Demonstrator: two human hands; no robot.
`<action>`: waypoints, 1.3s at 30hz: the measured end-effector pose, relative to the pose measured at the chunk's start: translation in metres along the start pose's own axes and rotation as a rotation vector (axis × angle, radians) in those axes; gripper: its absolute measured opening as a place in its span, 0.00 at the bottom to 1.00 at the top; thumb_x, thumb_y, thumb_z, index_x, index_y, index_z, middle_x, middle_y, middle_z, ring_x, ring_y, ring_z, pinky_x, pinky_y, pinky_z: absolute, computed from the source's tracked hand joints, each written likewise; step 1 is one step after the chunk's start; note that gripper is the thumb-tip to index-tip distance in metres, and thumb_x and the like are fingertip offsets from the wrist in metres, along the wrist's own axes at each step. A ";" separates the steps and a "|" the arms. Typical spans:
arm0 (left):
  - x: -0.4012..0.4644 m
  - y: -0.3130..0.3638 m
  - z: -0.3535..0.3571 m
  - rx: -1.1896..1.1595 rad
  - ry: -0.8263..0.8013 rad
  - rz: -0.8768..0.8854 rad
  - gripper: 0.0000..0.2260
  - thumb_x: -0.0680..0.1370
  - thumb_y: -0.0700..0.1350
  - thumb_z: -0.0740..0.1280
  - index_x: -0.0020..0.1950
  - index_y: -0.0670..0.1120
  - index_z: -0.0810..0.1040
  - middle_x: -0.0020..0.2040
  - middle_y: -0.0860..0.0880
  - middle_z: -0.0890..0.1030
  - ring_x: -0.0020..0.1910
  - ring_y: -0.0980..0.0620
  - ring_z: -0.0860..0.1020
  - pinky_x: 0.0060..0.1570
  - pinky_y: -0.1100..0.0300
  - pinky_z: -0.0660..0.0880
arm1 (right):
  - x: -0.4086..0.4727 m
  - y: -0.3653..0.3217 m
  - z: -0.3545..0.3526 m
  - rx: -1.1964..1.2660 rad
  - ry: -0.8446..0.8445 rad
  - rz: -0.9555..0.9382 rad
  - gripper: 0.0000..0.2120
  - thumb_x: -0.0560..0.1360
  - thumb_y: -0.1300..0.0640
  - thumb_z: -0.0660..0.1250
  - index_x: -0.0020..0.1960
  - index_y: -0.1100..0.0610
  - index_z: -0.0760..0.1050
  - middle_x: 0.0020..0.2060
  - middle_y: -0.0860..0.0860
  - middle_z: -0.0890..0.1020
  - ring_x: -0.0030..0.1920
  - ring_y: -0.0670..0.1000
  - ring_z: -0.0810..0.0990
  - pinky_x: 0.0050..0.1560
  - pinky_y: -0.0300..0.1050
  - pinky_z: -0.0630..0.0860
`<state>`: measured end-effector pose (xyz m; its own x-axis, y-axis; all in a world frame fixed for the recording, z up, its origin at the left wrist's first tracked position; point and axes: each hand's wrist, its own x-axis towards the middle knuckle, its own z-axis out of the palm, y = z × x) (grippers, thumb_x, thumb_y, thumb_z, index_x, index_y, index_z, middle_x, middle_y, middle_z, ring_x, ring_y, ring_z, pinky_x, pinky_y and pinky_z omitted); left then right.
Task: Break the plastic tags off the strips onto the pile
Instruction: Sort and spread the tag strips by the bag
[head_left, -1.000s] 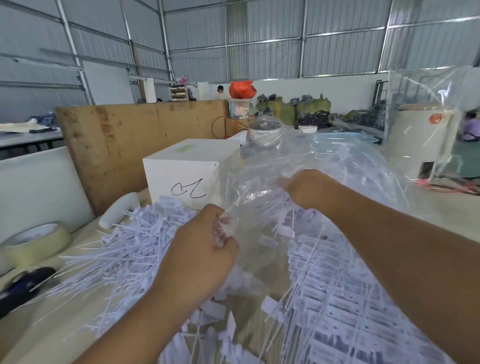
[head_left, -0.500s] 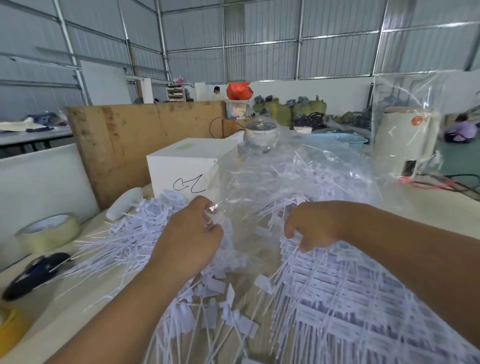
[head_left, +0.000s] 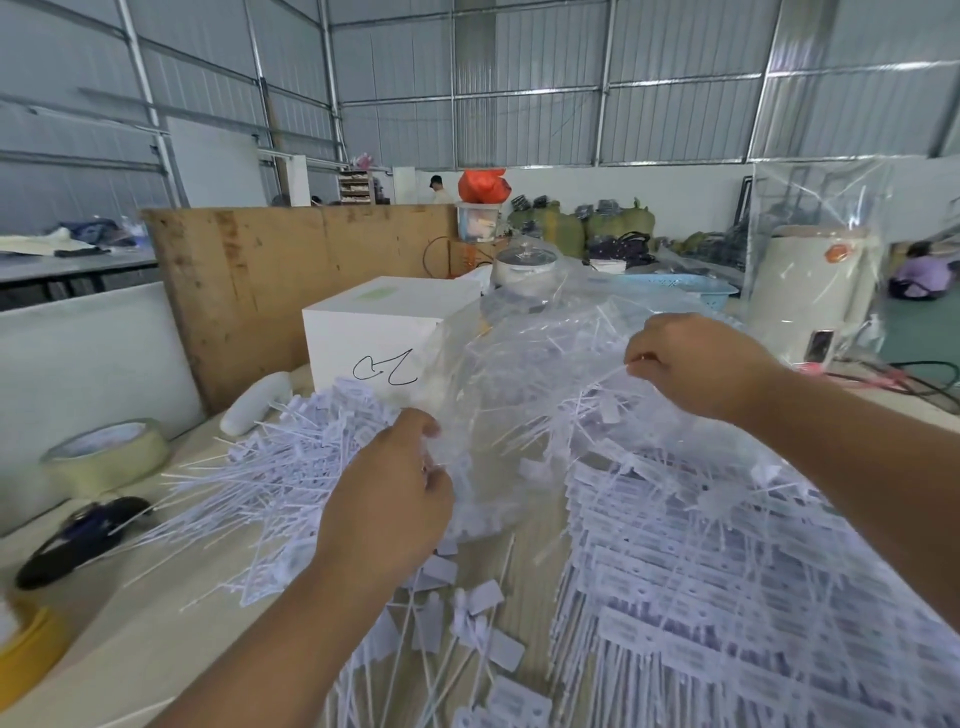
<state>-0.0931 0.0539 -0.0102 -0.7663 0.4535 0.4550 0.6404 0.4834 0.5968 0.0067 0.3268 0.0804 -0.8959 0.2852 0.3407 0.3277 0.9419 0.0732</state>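
Crinkled clear plastic bag (head_left: 519, 374) holding thin white tag strips (head_left: 571, 415); left hand (head_left: 387, 512) pinching bag film; right hand (head_left: 698, 366) gripping strip; flat tags heaped, pile (head_left: 270, 473) on worktop (head_left: 130, 639).

Count at my bench

Two hands of mine, left (head_left: 387, 499) and right (head_left: 701, 364); one white cardboard box (head_left: 374, 332); two tape rolls, beige (head_left: 106, 457) and yellow (head_left: 26, 649); white plastic tags (head_left: 291, 467) beyond counting.
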 end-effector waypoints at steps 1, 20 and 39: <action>-0.001 0.001 0.000 -0.011 0.020 0.013 0.13 0.77 0.43 0.64 0.60 0.55 0.70 0.40 0.55 0.76 0.37 0.55 0.77 0.38 0.50 0.77 | 0.001 0.000 0.003 0.008 0.017 0.050 0.10 0.81 0.54 0.60 0.51 0.52 0.80 0.48 0.50 0.78 0.48 0.53 0.76 0.51 0.52 0.77; -0.003 0.004 0.002 0.079 0.176 0.129 0.09 0.77 0.53 0.64 0.52 0.52 0.68 0.42 0.57 0.71 0.36 0.55 0.71 0.31 0.62 0.63 | 0.010 -0.081 0.038 0.162 -0.017 0.126 0.04 0.76 0.64 0.59 0.43 0.58 0.69 0.44 0.52 0.70 0.44 0.53 0.73 0.39 0.44 0.74; -0.013 -0.003 -0.046 0.659 -0.437 -0.200 0.38 0.61 0.74 0.69 0.60 0.52 0.65 0.54 0.53 0.73 0.54 0.49 0.73 0.47 0.54 0.72 | -0.060 -0.110 0.034 -0.302 -0.084 -0.590 0.13 0.73 0.67 0.60 0.54 0.55 0.74 0.42 0.50 0.69 0.43 0.56 0.74 0.31 0.43 0.61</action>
<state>-0.0872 0.0123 0.0125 -0.8675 0.4974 0.0010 0.4964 0.8656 0.0656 0.0136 0.2120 0.0198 -0.9670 -0.2386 0.0891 -0.1663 0.8566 0.4885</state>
